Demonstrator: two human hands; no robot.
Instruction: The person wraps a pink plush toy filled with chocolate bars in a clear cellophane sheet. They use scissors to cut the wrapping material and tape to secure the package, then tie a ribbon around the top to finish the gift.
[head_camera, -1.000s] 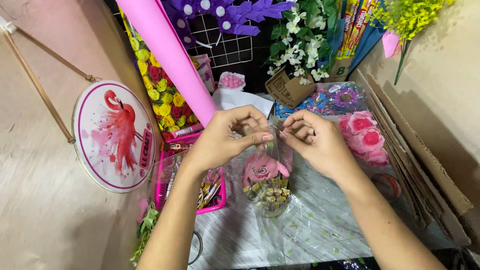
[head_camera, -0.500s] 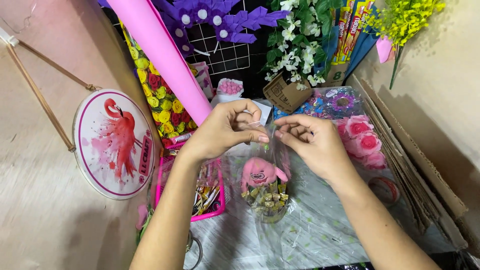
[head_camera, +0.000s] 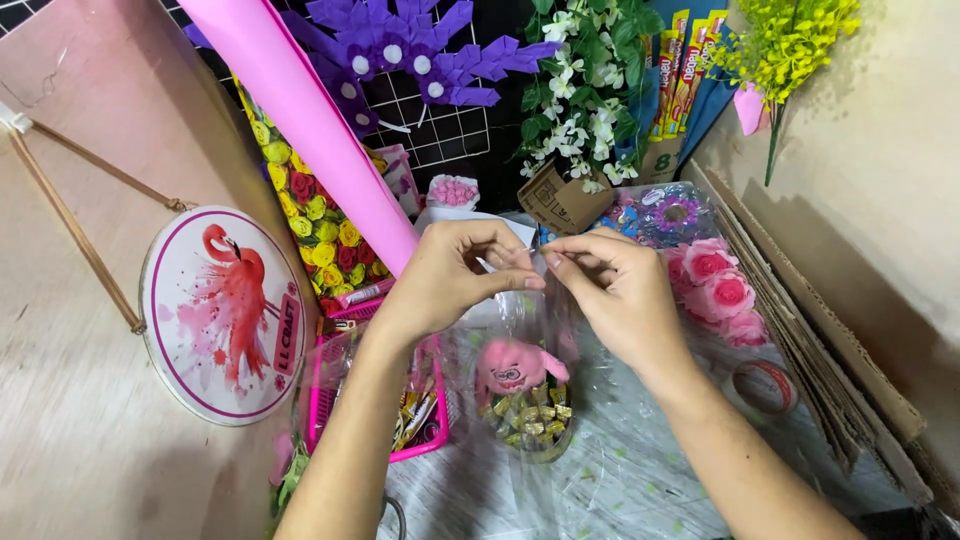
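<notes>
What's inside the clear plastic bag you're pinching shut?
Inside the clear plastic bag: a pink plush toy above gold-wrapped candies. Anything beneath the candies is hidden.

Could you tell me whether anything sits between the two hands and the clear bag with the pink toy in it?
Nothing visible does. The left hand and the right hand both already pinch the top of the clear bag, fingertips on the plastic. The pink roll passes behind the left hand, not between.

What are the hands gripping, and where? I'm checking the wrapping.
Both the left hand and the right hand pinch the clear bag at its gathered top.
</notes>
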